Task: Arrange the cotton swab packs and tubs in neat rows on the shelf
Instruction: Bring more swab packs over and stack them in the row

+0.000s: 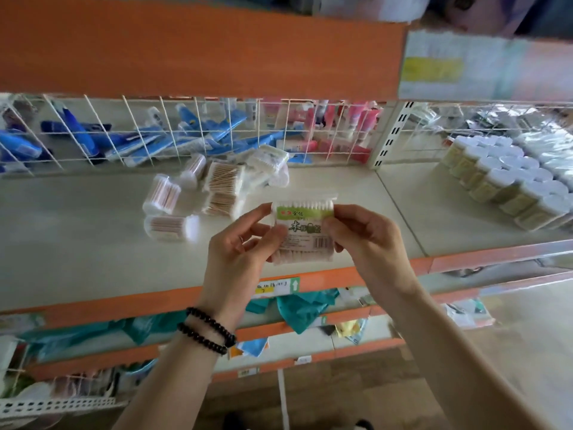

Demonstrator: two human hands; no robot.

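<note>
The swab pack [305, 232] is up in the air in front of the shelf [77, 243], label facing the person, held between both hands. The left hand [240, 252] pinches its left edge with fingers curled round it, and the right hand [362, 234] does the same on the right edge, so both grips are closed on that one pack. Looks like the pick-up-and-check stage, with the placing not done yet.

Behind it sits the messy pile: more flat packs [221, 190] and a few tubs [162, 195] tipped on their sides near the wire grid [198, 131]. Nothing on this section is in a row so far. Next move probably calls for setting this pack down flat and square on a bare bit of shelf as the start of a row, then standing the tubs up.
</note>
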